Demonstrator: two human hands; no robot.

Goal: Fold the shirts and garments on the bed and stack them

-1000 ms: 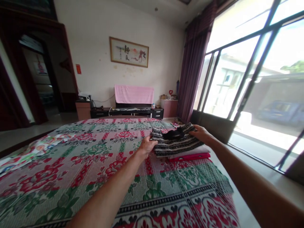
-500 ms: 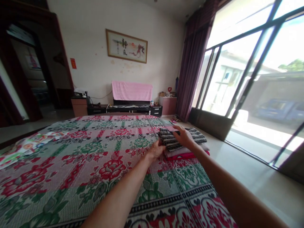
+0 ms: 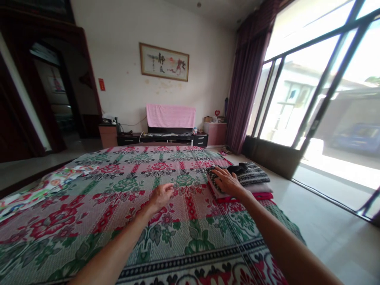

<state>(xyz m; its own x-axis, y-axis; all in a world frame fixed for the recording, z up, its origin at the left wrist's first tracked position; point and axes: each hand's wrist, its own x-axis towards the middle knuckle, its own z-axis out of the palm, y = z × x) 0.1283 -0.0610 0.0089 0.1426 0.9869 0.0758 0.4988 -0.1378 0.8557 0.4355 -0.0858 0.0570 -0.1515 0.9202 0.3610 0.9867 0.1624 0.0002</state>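
Observation:
A folded black-and-white striped knit garment (image 3: 255, 174) lies on top of a neat stack near the bed's right edge. Under it are a pale folded cloth (image 3: 261, 188) and a red one (image 3: 265, 196). A small black piece of fabric (image 3: 237, 169) rests on the striped garment. My right hand (image 3: 228, 183) presses on the left part of the stack, palm down with fingers spread. My left hand (image 3: 162, 197) hovers over the flowered bedspread (image 3: 127, 221), left of the stack, its fingers curled in with nothing visible in them.
A crumpled white cloth with a colourful print (image 3: 50, 186) lies at the bed's left side. Beyond the bed stands a low black cabinet (image 3: 129, 139) beside a pink-draped screen (image 3: 170, 115). Tiled floor (image 3: 314, 213) and a glazed sliding door (image 3: 308, 99) are on the right.
My left hand has left the stack and moved left over the bedspread. My right hand has flattened onto the striped garment's left part, and the black fabric shows more. The view has shifted slightly left.

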